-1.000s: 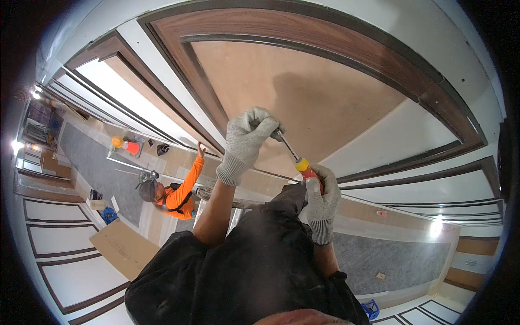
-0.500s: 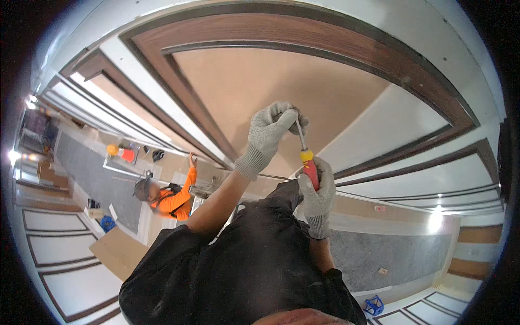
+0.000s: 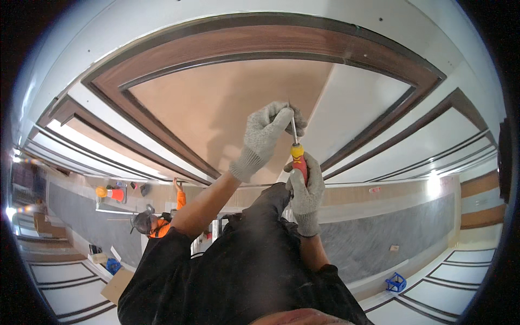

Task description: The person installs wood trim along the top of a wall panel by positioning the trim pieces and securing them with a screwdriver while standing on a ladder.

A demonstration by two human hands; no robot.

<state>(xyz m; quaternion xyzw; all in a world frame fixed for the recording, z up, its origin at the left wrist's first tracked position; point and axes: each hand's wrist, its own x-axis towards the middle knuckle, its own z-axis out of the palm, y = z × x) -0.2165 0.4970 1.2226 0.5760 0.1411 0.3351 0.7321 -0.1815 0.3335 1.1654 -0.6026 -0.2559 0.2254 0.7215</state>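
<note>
My left hand (image 3: 262, 135), in a grey knit glove, is closed with its fingers pinched around the upper metal shaft of a red-and-yellow screwdriver (image 3: 297, 154); anything small at the tip is too hidden to make out. Below it my right hand (image 3: 309, 192), gloved the same way, wraps round the screwdriver's handle, with the shaft pointing up the view. Behind both hands is a wall panel (image 3: 216, 108) of tan board with a pale strip on its right, inside a dark wood-grain moulding (image 3: 244, 38).
A co-worker in an orange top (image 3: 160, 227) is lower left, partly hidden by my left arm. Beyond are an orange cone (image 3: 117, 195), a cardboard sheet (image 3: 114, 287) and blue items (image 3: 112, 265). A blue stool (image 3: 395, 282) stands at lower right on the corridor floor (image 3: 368, 249).
My view has swung, so the panel sits more squarely ahead. The screwdriver has turned more upright, with both hands still on it. The co-worker now shows less behind my left arm.
</note>
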